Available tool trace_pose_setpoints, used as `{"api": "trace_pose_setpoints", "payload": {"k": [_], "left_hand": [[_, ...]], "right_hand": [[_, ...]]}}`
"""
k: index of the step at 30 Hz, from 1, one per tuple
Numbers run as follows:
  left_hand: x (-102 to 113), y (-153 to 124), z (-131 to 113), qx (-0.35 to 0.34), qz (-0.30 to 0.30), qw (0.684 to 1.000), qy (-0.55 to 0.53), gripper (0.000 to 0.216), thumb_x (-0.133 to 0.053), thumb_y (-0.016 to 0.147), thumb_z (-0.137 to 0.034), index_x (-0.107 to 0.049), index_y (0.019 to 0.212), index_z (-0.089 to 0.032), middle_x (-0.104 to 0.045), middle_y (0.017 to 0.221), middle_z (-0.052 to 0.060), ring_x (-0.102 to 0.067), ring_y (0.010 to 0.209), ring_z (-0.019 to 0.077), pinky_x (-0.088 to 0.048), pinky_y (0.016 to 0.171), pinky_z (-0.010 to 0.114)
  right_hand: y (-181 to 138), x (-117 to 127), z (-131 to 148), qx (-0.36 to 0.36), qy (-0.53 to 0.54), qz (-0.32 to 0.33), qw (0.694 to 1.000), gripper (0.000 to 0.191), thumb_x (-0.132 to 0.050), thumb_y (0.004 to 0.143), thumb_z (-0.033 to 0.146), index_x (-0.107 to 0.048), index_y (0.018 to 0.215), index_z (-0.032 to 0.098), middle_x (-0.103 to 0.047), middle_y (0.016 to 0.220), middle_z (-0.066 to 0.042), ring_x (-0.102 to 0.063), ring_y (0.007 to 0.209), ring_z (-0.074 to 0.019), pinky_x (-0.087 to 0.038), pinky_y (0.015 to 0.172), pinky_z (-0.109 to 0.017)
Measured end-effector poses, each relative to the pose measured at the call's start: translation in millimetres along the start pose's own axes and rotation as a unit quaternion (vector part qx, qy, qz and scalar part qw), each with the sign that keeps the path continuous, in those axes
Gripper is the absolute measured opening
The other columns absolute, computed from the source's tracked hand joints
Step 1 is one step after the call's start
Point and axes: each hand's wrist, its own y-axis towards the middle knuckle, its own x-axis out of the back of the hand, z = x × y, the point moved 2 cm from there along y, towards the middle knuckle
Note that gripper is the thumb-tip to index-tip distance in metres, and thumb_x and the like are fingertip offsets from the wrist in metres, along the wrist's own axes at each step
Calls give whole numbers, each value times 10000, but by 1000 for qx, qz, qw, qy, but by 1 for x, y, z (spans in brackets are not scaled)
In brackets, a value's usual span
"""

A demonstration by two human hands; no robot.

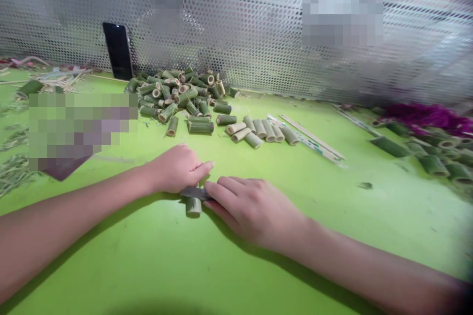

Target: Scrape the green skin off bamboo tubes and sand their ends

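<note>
A short piece of bamboo [193, 206] lies on the green tabletop in front of me, its near end showing pale and partly scraped. My left hand [178, 168] is closed around its far end, with the thumb stretched to the right; the fingertips are hidden. Across the top of the bamboo lies the dark flat blade of a knife [195, 193], touching it. My right hand [251, 206] grips this knife from the right, fingers wrapped over it, so the handle is covered. The blade's left end reaches the edge of my left hand.
A heap of green bamboo pieces [185, 91] stands behind my hands, with several paler pieces [259, 129] to its right. Thin sticks [312, 138] lie beyond. A phone [117, 51] leans on the perforated metal panel [244, 19]. Thicker bamboo [432, 165] and purple fluff [428, 118] sit right.
</note>
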Motion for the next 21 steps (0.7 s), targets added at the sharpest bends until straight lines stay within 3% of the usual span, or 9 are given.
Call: {"api": "trace_pose_setpoints", "payload": {"k": [6, 12, 17, 21], "left_hand": [[1, 1, -3, 0, 1, 999, 38, 600, -312, 1059, -349, -359, 475, -221, -350, 407, -45, -285, 418, 119, -339, 671, 350], [-1, 0, -5, 10, 5, 999, 44, 596, -300, 1062, -326, -379, 481, -223, -369, 411, -44, -312, 416, 125, -366, 708, 367], [0, 0, -4, 16, -5, 999, 45, 598, -328, 1055, -309, -352, 462, -233, -339, 396, -47, -295, 416, 132, -346, 661, 356], [0, 1, -3, 19, -12, 999, 37, 623, -323, 1061, -327, -336, 446, -237, -310, 379, -51, -272, 399, 129, -320, 627, 350]], "right_hand": [[-1, 1, -3, -11, 52, 24, 998, 236, -454, 1089, 247, -623, 956, 151, -632, 743, -3, -483, 550, -120, -317, 514, -283], [-5, 7, -13, -27, 174, 88, 980, 202, -501, 1069, 245, -662, 1007, 141, -649, 778, -21, -536, 592, -120, -373, 562, -256], [-11, 14, -12, 37, 261, 150, 953, 234, -496, 1073, 288, -685, 1024, 159, -665, 797, -20, -571, 646, -128, -422, 615, -250], [-11, 11, -10, 34, 199, 77, 976, 287, -440, 1093, 304, -676, 1051, 145, -661, 788, -21, -549, 612, -124, -398, 581, -255]]}}
